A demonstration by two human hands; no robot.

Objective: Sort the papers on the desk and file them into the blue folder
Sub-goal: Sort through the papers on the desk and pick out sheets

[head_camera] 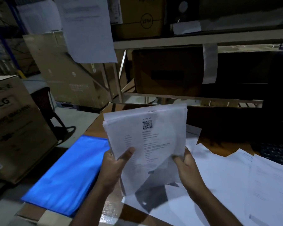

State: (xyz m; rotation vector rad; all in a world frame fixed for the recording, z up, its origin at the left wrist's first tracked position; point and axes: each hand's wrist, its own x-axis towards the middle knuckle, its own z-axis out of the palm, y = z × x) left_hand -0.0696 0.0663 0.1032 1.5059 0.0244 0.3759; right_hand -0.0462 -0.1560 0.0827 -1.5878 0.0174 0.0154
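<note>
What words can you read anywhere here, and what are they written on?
"LG": on the big cardboard box at left; the lines beneath it are blurred.
"TAX INVOICE": atop the stack of papers held by the left hand and right hand; its QR code shows, but the smaller print is unreadable.
"12W", seemingly mirrored: on the shelf box.
Hanging sheet and loose papers: too blurred.

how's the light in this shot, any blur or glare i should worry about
Head view: dim overall, shelves nearly black; the blue folder glows overexposed and soft; the held paper stack shows a legible QR code but smeared small text; wide-angle bending at the edges; loose papers look blurred.
</note>
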